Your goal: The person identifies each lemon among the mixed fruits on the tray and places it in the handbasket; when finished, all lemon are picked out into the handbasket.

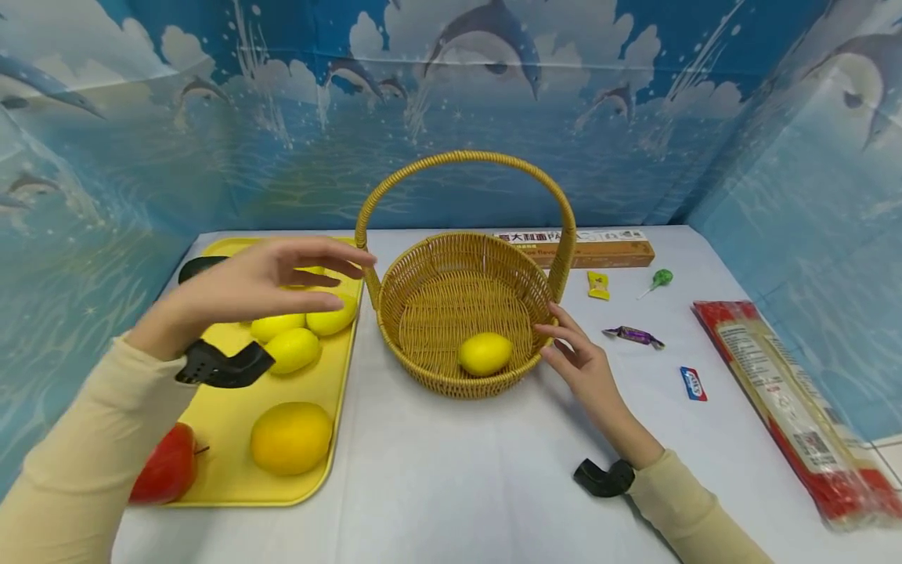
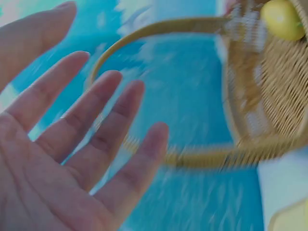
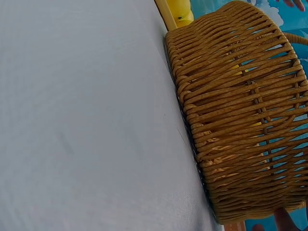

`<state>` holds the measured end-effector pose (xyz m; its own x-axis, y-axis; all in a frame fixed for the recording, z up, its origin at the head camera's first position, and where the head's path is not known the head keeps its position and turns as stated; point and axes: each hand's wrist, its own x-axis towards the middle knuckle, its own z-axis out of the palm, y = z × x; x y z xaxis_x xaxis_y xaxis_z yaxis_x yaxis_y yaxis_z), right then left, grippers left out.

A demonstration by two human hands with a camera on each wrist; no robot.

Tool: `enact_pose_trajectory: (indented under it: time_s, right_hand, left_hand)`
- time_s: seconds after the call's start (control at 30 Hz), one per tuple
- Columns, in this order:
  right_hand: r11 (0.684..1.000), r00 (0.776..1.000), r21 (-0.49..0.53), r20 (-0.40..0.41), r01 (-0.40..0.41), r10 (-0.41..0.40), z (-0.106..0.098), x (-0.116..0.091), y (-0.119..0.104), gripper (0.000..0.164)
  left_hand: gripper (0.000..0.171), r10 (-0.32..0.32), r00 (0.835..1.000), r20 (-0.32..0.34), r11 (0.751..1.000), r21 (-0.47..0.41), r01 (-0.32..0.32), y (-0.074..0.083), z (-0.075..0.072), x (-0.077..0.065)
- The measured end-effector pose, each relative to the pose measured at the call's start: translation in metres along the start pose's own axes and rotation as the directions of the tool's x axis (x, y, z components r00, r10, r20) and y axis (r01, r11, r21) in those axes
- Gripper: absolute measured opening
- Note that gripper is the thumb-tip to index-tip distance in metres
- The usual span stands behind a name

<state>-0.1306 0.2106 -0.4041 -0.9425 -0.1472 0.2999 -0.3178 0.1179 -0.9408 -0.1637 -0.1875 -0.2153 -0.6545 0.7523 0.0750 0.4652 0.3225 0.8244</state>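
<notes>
Toward the far middle of the counter [image 1: 451, 470], a wicker basket [image 1: 451, 309] stands upright with its arched handle [image 1: 465, 157] raised; one lemon [image 1: 486, 354] lies on its bottom, toward the near side. Hands: the left hand [image 1: 282, 278] is spread and holds nothing, fingertips by the left side of the handle; contact there cannot be told. The right hand [image 1: 579, 362] is at the right rim, fingers slightly bent; whether it pinches the rim or merely rests on it, cannot tell.

Risks, as judged: (1) The left fingers could snag the handle, which rises close to them, and so drag or tip the basket. (2) Uneven pressure from the right hand could tilt the rim; the lemon, being rounded, could then roll. (3) A bump to the yellow tray [image 1: 225, 403] at left could set its loose lemons [image 1: 293, 350] rolling; the tray edge looks low.

Materials: basket of tan, slightly glossy strands, close-woven bottom, wall with open gaps in the right wrist view; handle tightly wound. Lemons smooth, oval. Tray flat, round-cornered, plastic by its look. Larger orange-yellow fruit [image 1: 291, 439] plump; red apple [image 1: 165, 466] shiny, stemmed. At right, a purple sweet [image 1: 634, 337] with twisted wrapper ends and a long crinkled packet [image 1: 782, 399], clear and red.
</notes>
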Motion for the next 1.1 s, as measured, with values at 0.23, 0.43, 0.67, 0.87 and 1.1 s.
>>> enact_pose_trajectory:
  time_s: [0.23,0.43,0.67,0.87,1.1]
  right_hand:
    - [1.000,1.000,-0.002,-0.005,0.009,-0.009,-0.001,0.000,0.001,0.030]
    - [1.000,1.000,0.000,-0.011,0.016,-0.016,-0.001,0.000,0.002,0.029]
    - [0.999,0.999,-0.007,-0.021,0.033,-0.034,-0.001,0.000,0.005,0.029]
    - [0.999,0.999,-0.008,-0.020,0.034,-0.034,-0.001,0.000,0.005,0.028]
    - [0.999,0.999,-0.007,-0.021,0.033,-0.033,0.000,0.000,0.004,0.028]
  left_hand:
    - [0.046,-0.083,0.972,-0.218,0.996,-0.042,0.076,-0.018,-0.031,-0.053]
    - [0.045,-0.219,0.948,-0.229,0.971,-0.147,0.189,-0.067,-0.032,-0.071]
    - [0.044,-0.280,0.950,-0.137,0.940,-0.239,0.242,-0.113,-0.022,-0.079]
    - [0.049,-0.354,0.935,-0.023,0.910,-0.240,0.338,-0.136,-0.015,-0.081]
    - [0.052,-0.388,0.919,0.067,0.885,-0.250,0.392,-0.151,-0.009,-0.080]
